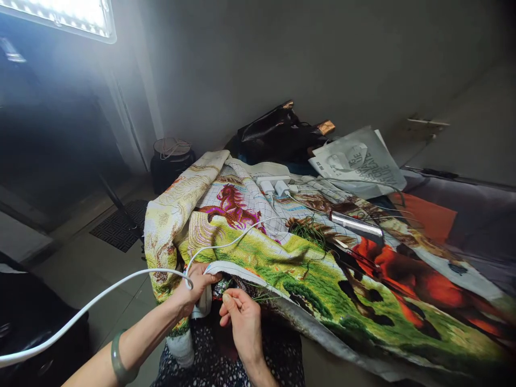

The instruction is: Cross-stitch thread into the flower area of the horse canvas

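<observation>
1. Left hand (pixel 198 285) clamps the near edge of the embroidered cloth (pixel 258 244), just above the lap (pixel 284 368).
2. Right hand (pixel 244 317) pinched closed beside it, near green thread (pixel 264 297); can't tell its grip.
3. Looks like stitching; next move calls for steady cloth.

The cloth (pixel 258 258) spreads from the centre to the lower right of the frame. At its near edge, lower centre, are both hands — the left hand (pixel 197 285) at the edge, the right hand (pixel 244 317) just beside it. A cable (pixel 100 294) runs from the left border across the left wrist onto the cloth. There lie thread (pixel 304 232), probably a phone (pixel 357 227) right of it, and plugs (pixel 281 188) behind. Beyond, upper centre, sits a bag (pixel 274 131) — a packet (pixel 363 164) to its right. A lamp (pixel 60 16) hangs upper left.
</observation>
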`<state>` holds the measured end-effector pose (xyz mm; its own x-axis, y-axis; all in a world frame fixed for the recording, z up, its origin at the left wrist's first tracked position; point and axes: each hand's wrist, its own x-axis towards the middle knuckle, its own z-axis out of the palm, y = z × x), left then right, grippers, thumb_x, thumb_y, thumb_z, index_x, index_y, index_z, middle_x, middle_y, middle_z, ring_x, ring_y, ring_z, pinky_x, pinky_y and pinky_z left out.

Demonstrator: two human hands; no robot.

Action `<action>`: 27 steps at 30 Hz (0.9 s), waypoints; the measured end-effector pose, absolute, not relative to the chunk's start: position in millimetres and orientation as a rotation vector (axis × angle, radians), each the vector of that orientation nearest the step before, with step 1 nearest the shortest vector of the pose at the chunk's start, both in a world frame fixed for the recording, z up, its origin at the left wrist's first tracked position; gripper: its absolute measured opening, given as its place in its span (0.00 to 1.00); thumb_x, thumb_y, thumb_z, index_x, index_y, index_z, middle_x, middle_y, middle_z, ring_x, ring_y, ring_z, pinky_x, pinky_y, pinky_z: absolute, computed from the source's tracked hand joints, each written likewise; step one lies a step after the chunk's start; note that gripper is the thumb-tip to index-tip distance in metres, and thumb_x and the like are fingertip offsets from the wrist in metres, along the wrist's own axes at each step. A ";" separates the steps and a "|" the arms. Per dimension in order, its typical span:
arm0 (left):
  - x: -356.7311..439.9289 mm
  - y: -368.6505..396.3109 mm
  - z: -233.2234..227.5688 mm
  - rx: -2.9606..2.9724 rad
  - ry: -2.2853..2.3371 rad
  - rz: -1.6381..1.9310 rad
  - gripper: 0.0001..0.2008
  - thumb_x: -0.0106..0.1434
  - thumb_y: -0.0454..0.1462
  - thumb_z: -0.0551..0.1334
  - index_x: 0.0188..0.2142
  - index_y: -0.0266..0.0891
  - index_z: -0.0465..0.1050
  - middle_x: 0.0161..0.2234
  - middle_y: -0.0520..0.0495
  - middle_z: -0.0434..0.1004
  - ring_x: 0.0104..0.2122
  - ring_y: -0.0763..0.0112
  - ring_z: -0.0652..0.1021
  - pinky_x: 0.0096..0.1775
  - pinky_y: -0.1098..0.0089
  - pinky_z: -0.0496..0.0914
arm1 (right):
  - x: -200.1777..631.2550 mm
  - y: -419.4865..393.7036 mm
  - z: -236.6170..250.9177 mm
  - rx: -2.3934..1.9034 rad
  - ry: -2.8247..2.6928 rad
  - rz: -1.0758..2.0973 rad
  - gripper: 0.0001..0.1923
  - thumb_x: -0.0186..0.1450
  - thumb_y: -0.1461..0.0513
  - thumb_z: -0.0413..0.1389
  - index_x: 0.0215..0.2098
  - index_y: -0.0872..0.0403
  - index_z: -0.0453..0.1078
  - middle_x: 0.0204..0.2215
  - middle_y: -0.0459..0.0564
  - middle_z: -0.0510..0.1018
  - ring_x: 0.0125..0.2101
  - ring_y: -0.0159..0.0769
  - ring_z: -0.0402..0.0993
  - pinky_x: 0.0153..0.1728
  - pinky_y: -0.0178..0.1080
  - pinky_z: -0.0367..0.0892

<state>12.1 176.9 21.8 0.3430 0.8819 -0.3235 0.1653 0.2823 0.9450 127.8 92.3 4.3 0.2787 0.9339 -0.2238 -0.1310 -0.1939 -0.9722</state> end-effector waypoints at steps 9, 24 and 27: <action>12.0 178.8 20.9 1.171 1.035 0.690 0.12 0.47 0.42 0.61 0.18 0.40 0.60 0.18 0.57 0.54 0.23 0.73 0.55 0.28 0.69 0.50 | 130.3 92.3 0.0 -1.412 -0.847 1.164 0.20 0.57 0.49 0.56 0.28 0.59 0.70 0.16 0.44 0.69 0.13 0.25 0.62 0.15 0.28 0.57; 13.6 176.4 21.8 1.144 1.043 0.700 0.10 0.46 0.41 0.61 0.18 0.40 0.61 0.18 0.57 0.54 0.23 0.74 0.55 0.28 0.69 0.51 | 137.4 91.0 3.5 -1.417 -0.883 1.205 0.21 0.57 0.49 0.57 0.31 0.61 0.72 0.14 0.43 0.68 0.12 0.24 0.60 0.14 0.27 0.53; 13.1 175.5 21.2 1.158 1.052 0.705 0.11 0.47 0.42 0.60 0.18 0.40 0.59 0.18 0.57 0.52 0.23 0.73 0.54 0.27 0.69 0.49 | 137.1 91.1 6.3 -1.417 -0.872 1.205 0.21 0.56 0.49 0.58 0.31 0.61 0.72 0.14 0.43 0.68 0.11 0.24 0.60 0.13 0.27 0.53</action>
